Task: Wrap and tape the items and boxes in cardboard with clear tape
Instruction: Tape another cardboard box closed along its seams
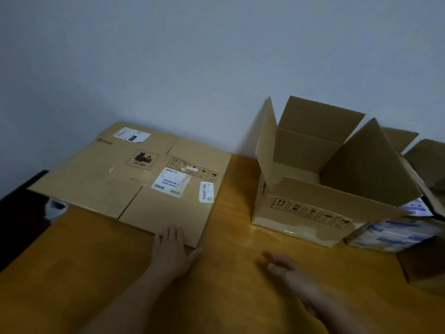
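A flattened cardboard box (115, 179) with shipping labels lies on the wooden table (228, 297), against the wall. My left hand (172, 251) lies flat with straight fingers on the near edge of that cardboard. My right hand (286, 268) hovers over the bare table to the right, fingers loosely extended, holding nothing. An open cardboard box (320, 184) stands upright at the right with its flaps raised. A roll of clear tape (56, 208) peeks out from under the flattened cardboard's left edge.
White and blue packaged items (397, 235) sit beside the open box at the right. More brown cardboard (426, 268) lies at the far right edge. A dark surface (21, 213) borders the table on the left.
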